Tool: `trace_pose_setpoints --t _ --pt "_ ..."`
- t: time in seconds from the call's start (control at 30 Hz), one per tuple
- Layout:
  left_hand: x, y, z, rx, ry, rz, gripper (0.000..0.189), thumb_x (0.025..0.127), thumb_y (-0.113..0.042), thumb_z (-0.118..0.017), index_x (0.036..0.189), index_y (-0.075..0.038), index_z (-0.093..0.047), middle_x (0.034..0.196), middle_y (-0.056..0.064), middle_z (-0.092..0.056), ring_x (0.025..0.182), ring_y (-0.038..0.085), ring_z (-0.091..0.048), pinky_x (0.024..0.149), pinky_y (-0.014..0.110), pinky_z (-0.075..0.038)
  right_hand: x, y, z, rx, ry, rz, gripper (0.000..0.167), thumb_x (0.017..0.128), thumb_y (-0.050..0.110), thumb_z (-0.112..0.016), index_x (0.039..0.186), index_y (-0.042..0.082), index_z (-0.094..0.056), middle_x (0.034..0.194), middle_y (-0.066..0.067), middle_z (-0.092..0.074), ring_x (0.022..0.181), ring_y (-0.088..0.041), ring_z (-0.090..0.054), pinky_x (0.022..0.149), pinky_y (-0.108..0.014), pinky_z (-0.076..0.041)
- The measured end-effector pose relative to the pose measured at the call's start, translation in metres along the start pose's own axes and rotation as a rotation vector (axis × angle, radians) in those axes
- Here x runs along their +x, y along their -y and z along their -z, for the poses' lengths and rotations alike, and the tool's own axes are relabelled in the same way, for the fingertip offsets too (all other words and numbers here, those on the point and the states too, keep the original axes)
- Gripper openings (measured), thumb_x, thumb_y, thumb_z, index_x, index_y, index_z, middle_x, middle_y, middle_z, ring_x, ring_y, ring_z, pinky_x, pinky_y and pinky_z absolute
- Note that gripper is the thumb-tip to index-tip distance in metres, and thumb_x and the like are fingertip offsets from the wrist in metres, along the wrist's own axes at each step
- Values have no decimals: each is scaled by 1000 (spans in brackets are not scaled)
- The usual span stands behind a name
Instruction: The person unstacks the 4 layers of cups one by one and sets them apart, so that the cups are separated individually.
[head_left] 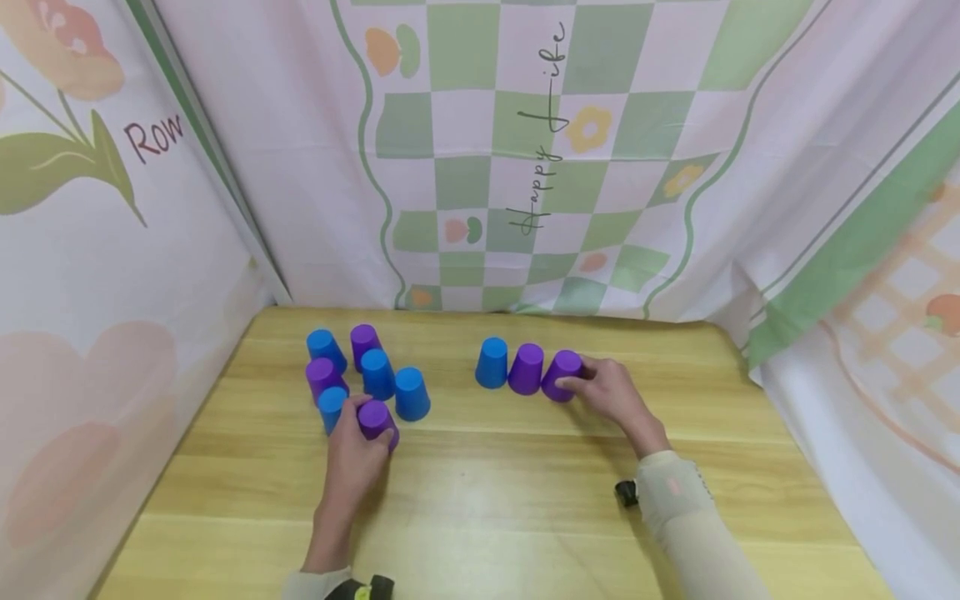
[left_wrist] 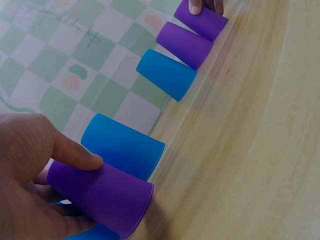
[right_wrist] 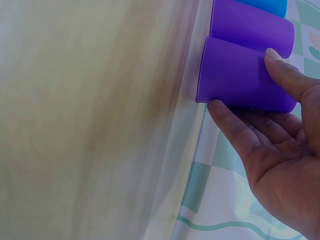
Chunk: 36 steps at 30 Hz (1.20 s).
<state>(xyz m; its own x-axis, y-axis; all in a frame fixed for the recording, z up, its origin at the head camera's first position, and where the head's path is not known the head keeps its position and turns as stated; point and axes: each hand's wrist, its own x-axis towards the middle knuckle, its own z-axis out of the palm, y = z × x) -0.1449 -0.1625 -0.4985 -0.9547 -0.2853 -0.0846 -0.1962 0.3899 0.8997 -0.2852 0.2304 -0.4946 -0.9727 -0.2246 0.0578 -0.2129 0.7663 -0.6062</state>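
My left hand (head_left: 352, 458) grips a purple cup (left_wrist: 102, 195) that stands upside down at the front of a cluster, thumb on one side and fingers round the other. In the head view, blue cups (head_left: 411, 394) and purple cups (head_left: 325, 379) stand mouth down behind and beside it. On the right, my right hand (head_left: 611, 390) holds another upturned purple cup (right_wrist: 245, 75) between thumb and fingers. That cup ends a short row, next to a middle purple cup (head_left: 526, 369) and a blue cup (head_left: 492, 362).
The wooden table (head_left: 487, 517) reaches back to a checked cloth curtain (head_left: 525, 167). A printed cloth (head_left: 112, 250) hangs at the left, another (head_left: 900, 292) at the right. A gap of bare table lies between the cluster and the row.
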Motion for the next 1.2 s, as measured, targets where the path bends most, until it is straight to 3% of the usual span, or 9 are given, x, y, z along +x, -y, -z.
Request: trace_pose_setpoints --t 0.33,0.83,0.97,1.1,1.2 --pt "-2 -6 1 7 2 -3 70 94 4 -68 155 -6 -36 160 20 -42 150 46 -39 121 67 -35 -1 1 -1 -2 -13 10 49 93 41 -80 128 8 -75 99 -11 -80 77 -20 -66 72 -36 -55" --pt "-13 -30 11 -58 -21 -38 66 97 2 -67 156 -9 -38 162 13 -44 152 40 -39 122 61 -38 -1 -1 -1 12 1 2 47 94 41 -79 127 8 -75 101 -11 -80 79 -20 -67 73 -36 -56" --pt "-17 -37 10 -68 -74 -95 62 97 1 -66 153 -8 -42 160 12 -46 152 40 -39 122 61 -39 0 -1 -1 29 15 -6 49 94 42 -79 128 7 -75 101 -10 -80 79 -19 -67 72 -35 -56" --pt "-20 -43 3 -87 -146 -215 56 95 3 -70 147 -6 -49 153 15 -52 148 40 -45 121 61 -39 -1 -1 -1 28 13 -9 49 94 42 -79 128 8 -75 102 -10 -80 79 -19 -67 72 -35 -56" --pt "-21 -48 -7 -113 -163 -307 54 93 4 -74 143 -4 -53 147 17 -57 142 41 -51 119 61 -43 -1 0 0 28 14 -10 48 94 41 -79 128 7 -75 101 -10 -80 79 -19 -67 72 -35 -56"
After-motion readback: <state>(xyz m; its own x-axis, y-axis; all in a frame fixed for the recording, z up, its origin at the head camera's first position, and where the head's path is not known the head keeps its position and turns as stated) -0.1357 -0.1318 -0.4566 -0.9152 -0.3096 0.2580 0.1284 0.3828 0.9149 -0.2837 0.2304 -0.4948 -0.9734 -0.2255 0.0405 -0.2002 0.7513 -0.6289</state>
